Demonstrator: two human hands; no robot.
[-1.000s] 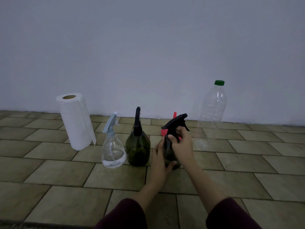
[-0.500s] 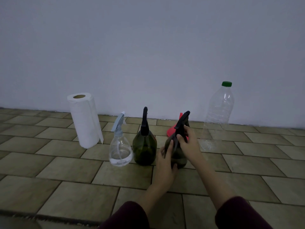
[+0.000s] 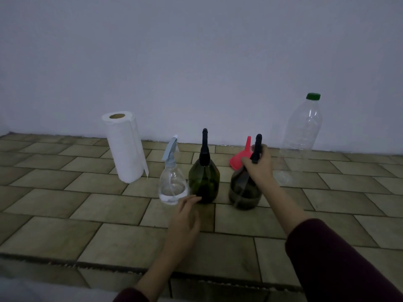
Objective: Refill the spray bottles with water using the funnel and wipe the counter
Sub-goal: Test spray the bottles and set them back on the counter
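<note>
Three spray bottles stand in a row on the tiled counter (image 3: 109, 205): a clear one (image 3: 172, 188) with a pale blue trigger head, a dark green one (image 3: 204, 182) with a black head, and a dark brownish one (image 3: 244, 194) on the right. My right hand (image 3: 258, 164) grips the black spray head of the right bottle. My left hand (image 3: 185, 216) hovers with relaxed fingers in front of the clear and green bottles, its fingertips near their bases, holding nothing. A red funnel (image 3: 241, 156) lies just behind the right bottle, partly hidden by my hand.
A white paper towel roll (image 3: 124, 149) stands upright at the back left. A tall clear plastic bottle (image 3: 301, 138) with a green cap stands at the back right by the wall. The counter's front edge runs across the bottom of the view.
My left hand has let go of the right bottle's body and moved left toward the clear and green bottles. My right hand stays on the black spray head.
</note>
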